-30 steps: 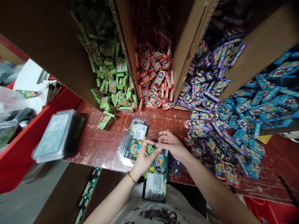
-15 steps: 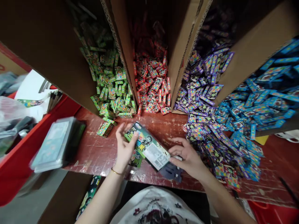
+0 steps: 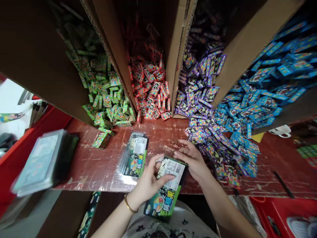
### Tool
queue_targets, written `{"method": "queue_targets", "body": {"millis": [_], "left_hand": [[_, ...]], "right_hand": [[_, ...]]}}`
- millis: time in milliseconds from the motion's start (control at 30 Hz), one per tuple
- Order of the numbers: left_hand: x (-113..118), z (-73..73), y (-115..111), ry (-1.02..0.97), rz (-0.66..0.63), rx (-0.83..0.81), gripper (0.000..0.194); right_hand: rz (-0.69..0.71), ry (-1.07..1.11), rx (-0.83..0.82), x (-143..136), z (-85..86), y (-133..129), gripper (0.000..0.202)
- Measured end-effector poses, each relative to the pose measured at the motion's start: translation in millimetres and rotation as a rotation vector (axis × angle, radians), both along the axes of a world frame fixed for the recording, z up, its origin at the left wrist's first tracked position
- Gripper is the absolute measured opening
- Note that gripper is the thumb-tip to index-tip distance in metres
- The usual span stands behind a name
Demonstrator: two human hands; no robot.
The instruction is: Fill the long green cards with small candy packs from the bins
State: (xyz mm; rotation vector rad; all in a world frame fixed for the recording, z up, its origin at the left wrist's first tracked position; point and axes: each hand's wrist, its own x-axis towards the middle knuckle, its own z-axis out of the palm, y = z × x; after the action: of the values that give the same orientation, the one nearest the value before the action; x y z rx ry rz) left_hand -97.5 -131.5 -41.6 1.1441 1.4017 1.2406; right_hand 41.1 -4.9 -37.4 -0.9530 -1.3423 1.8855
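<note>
A dark green candy box (image 3: 162, 200) with cartoon print and a white label is tilted in front of my body. My left hand (image 3: 155, 178) wraps around its left side, thumb lying over the label. At the box's upper end, my right hand (image 3: 193, 160) grips the corner with curled fingers; part of its grip is hidden. Left of the hands, a flat package (image 3: 136, 155) with the same print and shiny clear plastic edges lies on the red table (image 3: 99, 168).
Cardboard bins hold piles of small green packets (image 3: 109, 99), red packets (image 3: 152, 89), purple packets (image 3: 198, 92) and blue packets (image 3: 250, 105). Purple and blue ones spill onto the table at right. A stack of clear plastic cases (image 3: 42, 158) stands at left, beside a red crate (image 3: 15, 152).
The candy box has turned more upright and come closer to my body, my left hand moving with it. The flat package now shows left of my hands. The whole view has shifted.
</note>
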Motion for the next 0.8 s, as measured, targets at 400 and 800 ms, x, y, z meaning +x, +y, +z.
{"method": "queue_targets", "body": {"millis": [400, 800], "left_hand": [[-14, -22.1, 4, -0.102, 0.312, -0.007, 0.022], [-12, -18.6, 0, -0.272, 0.476, 0.083, 0.023]], "right_hand": [[-0.479, 0.012, 0.403, -14, -37.9, -68, 0.042], [-0.339, 0.074, 0.416, -31, -34.8, -65, 0.039]]}}
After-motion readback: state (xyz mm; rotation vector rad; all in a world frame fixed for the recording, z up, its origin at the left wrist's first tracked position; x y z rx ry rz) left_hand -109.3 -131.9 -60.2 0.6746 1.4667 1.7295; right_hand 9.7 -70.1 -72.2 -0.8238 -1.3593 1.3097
